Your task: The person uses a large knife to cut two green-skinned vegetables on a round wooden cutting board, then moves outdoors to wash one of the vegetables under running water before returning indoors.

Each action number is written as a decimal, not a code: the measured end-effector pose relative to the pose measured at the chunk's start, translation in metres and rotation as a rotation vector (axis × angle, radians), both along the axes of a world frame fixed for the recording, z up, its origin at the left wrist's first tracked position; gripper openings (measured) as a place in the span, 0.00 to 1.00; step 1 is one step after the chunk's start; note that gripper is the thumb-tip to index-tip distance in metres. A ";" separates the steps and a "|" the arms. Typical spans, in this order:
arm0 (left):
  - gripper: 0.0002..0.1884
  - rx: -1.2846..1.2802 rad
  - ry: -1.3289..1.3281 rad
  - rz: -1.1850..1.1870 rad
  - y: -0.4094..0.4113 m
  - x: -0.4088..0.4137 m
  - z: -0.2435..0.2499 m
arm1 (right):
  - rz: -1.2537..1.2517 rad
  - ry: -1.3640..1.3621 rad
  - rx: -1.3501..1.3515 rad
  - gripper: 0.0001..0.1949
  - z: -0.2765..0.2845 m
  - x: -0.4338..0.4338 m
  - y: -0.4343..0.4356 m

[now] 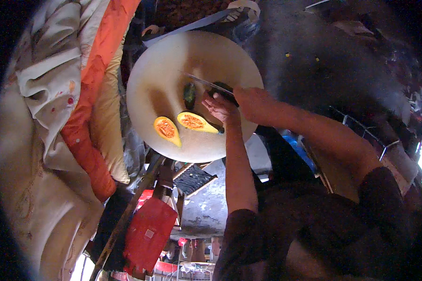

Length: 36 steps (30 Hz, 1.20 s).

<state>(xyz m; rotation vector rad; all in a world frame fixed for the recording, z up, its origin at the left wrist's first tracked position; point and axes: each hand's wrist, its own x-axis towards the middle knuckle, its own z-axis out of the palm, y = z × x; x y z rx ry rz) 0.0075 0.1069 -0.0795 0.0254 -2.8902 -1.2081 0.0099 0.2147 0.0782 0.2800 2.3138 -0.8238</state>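
Note:
My right hand [255,105] grips a knife [207,83], its thin blade pointing to the upper left over a pale round tabletop [151,70]. Just below the blade is my left hand [221,108], palm partly turned up, its fingers curled against a dark piece [225,90], apparently squash. The knife and my hands hide much of that piece, so whether the blade touches it is unclear. Left of my fingers lies a dark green squash piece [189,95], skin up. Two squash pieces with orange, seedy insides face up nearer me: one on the left [166,129], another on the right [196,122].
Rumpled beige cloth [49,133] and orange bedding [91,91] lie along the left. A red object [151,232] and a stool with a dark woven seat [195,179] stand below the tabletop. A pale strap [193,26] runs past its far edge.

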 end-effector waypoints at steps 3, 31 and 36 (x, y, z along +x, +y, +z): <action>0.25 -0.013 -0.056 0.083 0.004 0.009 -0.006 | -0.022 0.063 -0.050 0.11 -0.011 -0.010 0.003; 0.23 0.174 0.016 0.063 -0.003 0.009 -0.022 | -0.213 0.145 -0.221 0.11 -0.008 -0.002 0.014; 0.20 -0.134 0.061 -0.103 -0.031 0.008 -0.039 | -0.277 0.260 -0.282 0.12 -0.038 -0.024 0.026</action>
